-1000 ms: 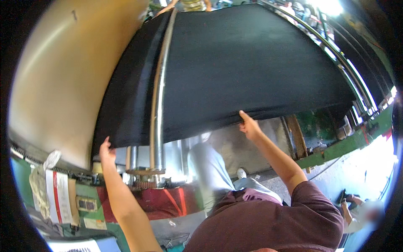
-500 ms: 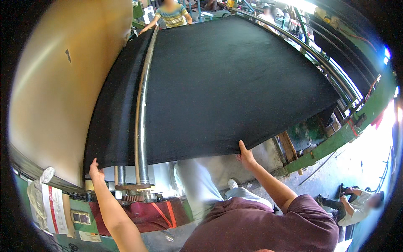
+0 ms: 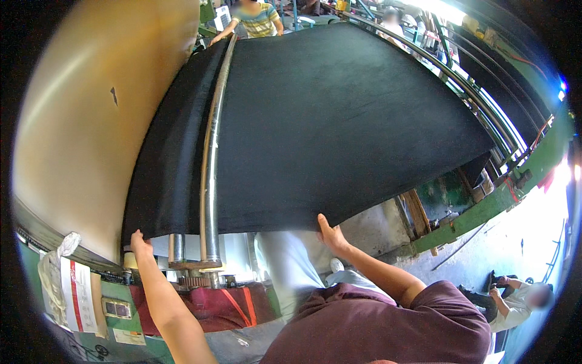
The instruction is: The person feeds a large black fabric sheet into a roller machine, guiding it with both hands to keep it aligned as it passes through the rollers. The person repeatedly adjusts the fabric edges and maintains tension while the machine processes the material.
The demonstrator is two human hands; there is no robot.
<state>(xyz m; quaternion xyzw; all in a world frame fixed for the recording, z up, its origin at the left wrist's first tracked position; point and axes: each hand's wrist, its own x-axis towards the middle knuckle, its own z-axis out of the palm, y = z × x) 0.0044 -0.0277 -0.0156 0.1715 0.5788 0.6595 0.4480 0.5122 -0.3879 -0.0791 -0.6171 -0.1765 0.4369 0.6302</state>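
Observation:
A wide black sheet (image 3: 315, 121), which looks like fabric, stretches across the machine and passes under a shiny metal roller (image 3: 212, 164). My left hand (image 3: 140, 244) is closed on the sheet's near left corner, beside the big tan drum (image 3: 79, 133). Along the near edge, right of the roller, my right hand (image 3: 330, 235) grips the sheet with its thumb on top and the fingers hidden underneath. At the far end, a person in a striped shirt (image 3: 259, 23) reaches a hand to the sheet near the roller.
Long metal bars (image 3: 448, 73) run along the right side above a green frame (image 3: 467, 227). Gears (image 3: 194, 281) sit at the roller's near end, above a dark red cloth (image 3: 206, 309). Another person (image 3: 515, 309) is at the lower right.
My right hand has moved left along the near edge of the sheet. My left hand stays at the corner. The view has shifted slightly.

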